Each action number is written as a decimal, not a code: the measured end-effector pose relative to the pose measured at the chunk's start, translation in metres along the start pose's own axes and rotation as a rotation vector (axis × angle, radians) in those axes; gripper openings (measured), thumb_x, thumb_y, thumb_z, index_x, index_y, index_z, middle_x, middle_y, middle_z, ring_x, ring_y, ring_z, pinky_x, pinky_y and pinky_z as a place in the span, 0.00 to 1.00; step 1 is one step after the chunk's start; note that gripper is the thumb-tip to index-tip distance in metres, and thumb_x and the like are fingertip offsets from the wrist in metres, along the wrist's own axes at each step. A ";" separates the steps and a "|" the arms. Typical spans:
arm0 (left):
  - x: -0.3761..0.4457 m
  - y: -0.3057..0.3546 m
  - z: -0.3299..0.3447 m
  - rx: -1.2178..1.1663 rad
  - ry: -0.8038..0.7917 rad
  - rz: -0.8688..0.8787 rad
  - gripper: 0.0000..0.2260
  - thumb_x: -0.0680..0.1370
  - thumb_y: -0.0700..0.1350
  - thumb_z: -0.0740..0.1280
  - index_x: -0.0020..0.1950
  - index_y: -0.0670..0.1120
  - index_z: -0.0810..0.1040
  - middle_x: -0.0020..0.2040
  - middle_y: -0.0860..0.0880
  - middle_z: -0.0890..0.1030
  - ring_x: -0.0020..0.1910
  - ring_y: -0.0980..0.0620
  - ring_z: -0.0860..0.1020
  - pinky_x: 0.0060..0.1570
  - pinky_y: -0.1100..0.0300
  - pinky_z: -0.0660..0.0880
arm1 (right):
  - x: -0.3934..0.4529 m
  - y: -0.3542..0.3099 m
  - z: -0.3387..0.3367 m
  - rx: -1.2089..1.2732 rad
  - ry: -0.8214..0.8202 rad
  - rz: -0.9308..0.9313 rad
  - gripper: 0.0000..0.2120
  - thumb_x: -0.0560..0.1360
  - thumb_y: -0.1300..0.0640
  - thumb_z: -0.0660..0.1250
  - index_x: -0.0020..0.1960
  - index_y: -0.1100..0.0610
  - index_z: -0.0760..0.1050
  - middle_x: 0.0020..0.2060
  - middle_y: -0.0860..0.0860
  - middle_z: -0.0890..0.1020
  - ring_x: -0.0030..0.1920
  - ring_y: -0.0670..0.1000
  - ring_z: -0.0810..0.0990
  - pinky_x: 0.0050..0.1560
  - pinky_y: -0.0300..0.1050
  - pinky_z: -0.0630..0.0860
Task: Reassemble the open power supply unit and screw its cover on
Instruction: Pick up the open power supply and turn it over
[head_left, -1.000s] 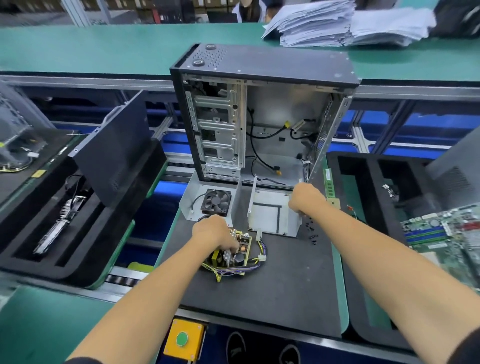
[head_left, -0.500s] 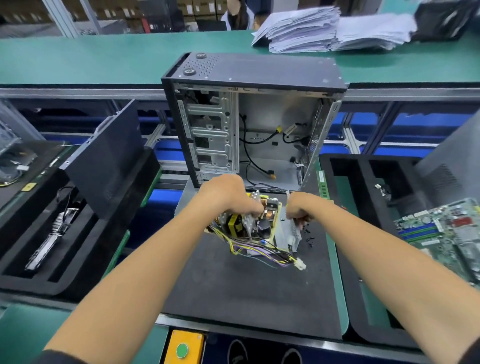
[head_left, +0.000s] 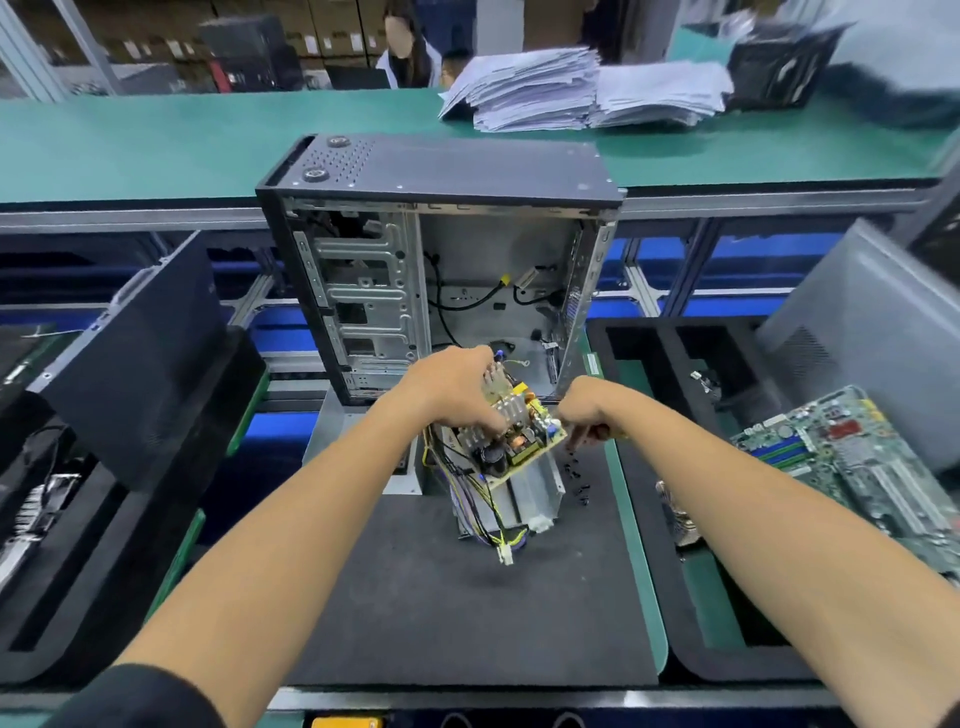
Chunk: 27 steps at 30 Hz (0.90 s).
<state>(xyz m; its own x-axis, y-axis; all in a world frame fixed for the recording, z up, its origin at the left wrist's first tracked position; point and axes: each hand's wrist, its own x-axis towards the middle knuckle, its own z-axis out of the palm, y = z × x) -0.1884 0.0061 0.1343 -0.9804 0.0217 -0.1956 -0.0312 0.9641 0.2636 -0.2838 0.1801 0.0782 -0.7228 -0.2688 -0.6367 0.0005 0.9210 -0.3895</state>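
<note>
Head cam: left hand (head_left: 457, 389) grips yellow-green PSU circuit board (head_left: 524, 441), right hand (head_left: 589, 413) grips silver sheet-metal PSU housing (head_left: 535, 488) — board going in, cover & black screws (head_left: 579, 491) remain.

circuit board (head_left: 519, 436) tilted over silver metal housing (head_left: 530, 493).

Both bare forearms reached forward and converged at the centre. The left hand (head_left: 451, 387) was knuckles-up, fingers curled down in a grip. The right hand (head_left: 586, 414), just beside it, was closed too, its fingers tucked under and mostly hidden from view.
</note>
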 end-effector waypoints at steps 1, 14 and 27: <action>0.002 -0.001 0.000 0.006 -0.010 0.022 0.32 0.65 0.58 0.75 0.63 0.47 0.69 0.52 0.51 0.77 0.48 0.48 0.74 0.45 0.52 0.76 | 0.001 0.002 -0.001 0.010 0.001 -0.001 0.07 0.78 0.63 0.61 0.44 0.67 0.72 0.38 0.65 0.84 0.21 0.52 0.73 0.23 0.36 0.66; 0.024 -0.012 0.033 0.140 -0.097 0.096 0.37 0.65 0.55 0.77 0.70 0.50 0.67 0.63 0.48 0.75 0.60 0.46 0.74 0.50 0.52 0.73 | -0.001 -0.002 -0.001 0.040 -0.037 0.002 0.05 0.76 0.62 0.63 0.42 0.62 0.71 0.36 0.62 0.83 0.18 0.49 0.66 0.23 0.35 0.63; 0.038 -0.010 0.065 0.176 -0.182 0.078 0.38 0.64 0.57 0.77 0.70 0.50 0.67 0.64 0.49 0.76 0.61 0.46 0.75 0.48 0.52 0.73 | 0.010 0.001 0.007 -0.021 -0.189 -0.045 0.16 0.75 0.53 0.71 0.48 0.68 0.78 0.44 0.63 0.84 0.26 0.51 0.69 0.27 0.40 0.65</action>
<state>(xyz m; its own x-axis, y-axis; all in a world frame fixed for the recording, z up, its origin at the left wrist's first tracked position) -0.2125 0.0146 0.0634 -0.9268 0.1296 -0.3524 0.0927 0.9885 0.1196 -0.2865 0.1760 0.0672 -0.5787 -0.3563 -0.7335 -0.0451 0.9121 -0.4075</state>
